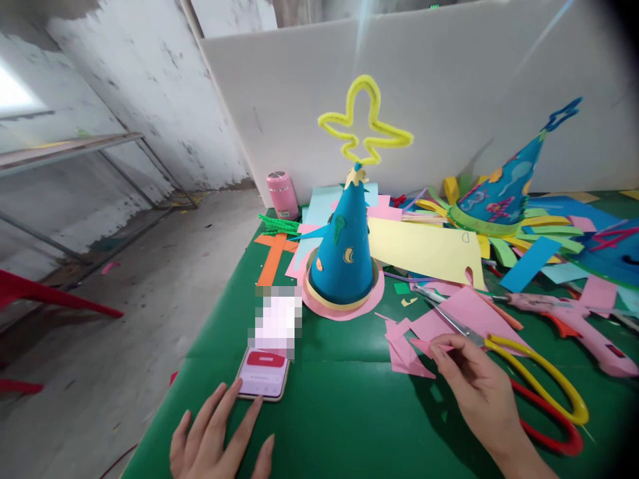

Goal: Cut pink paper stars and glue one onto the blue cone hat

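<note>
My left hand point(222, 432) has its fingers spread, the tips at the lower edge of a smartphone point(259, 387) lying on the green table. Between thumb and fingers, my right hand point(474, 379) pinches a small pink paper piece point(429, 347). Pink paper scraps point(403, 356) lie just beyond it. Scissors point(542, 379) with one yellow and one red handle rest beside the right hand, blades over pink paper point(466, 313). A blue paper cone hat point(342, 253) with a pink brim stands upright in the middle, topped by a yellow pipe-cleaner shape point(367, 126).
A second decorated cone hat point(504, 189) stands at the back right amid paper strips. A pink glue gun point(574, 326) lies at right. Behind are a pink canister point(282, 195), green pipe cleaners point(279, 226) and a white board point(424, 86). The table's left edge drops to the floor.
</note>
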Motion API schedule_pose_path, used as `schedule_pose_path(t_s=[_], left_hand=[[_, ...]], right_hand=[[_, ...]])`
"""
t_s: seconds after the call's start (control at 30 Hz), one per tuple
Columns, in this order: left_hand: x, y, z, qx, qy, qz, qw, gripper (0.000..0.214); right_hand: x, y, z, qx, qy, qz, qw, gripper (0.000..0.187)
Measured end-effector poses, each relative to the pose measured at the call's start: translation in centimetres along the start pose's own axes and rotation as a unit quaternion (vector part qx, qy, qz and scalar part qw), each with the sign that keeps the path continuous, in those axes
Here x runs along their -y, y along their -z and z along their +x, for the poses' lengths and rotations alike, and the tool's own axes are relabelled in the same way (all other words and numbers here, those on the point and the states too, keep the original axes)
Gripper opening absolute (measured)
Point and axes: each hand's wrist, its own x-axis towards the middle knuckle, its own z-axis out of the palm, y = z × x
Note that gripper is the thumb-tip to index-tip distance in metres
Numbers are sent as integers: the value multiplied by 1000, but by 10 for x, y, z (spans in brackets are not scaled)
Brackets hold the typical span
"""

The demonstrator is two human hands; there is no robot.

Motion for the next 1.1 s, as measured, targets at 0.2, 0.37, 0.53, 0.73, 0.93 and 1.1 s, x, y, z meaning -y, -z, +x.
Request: schedule_pose_path(t_s=[0.2,0.37,0.53,0.73,0.93,1.1], left_hand=[[-3,5,4,5,8,-10,1000,56],[-6,9,16,32,9,3,999,40],[-5,10,44,50,20,27,998,40],[-6,9,64,70,55,44,995,48],[-6,9,59,60,54,32,996,47],[-6,8,58,51,33,31,998,43]], right_hand=[[-3,0,0,-6,11,-1,1000,12],[-1,0,0,-7,14,0,1000,12],[2,2,0,-9,-4,0,1000,13],[1,3,0,-16,-3,7,1000,11],[-2,3,-1,-11,-1,16,1000,10],[-1,3,-1,-7,-6,12,1000,9]])
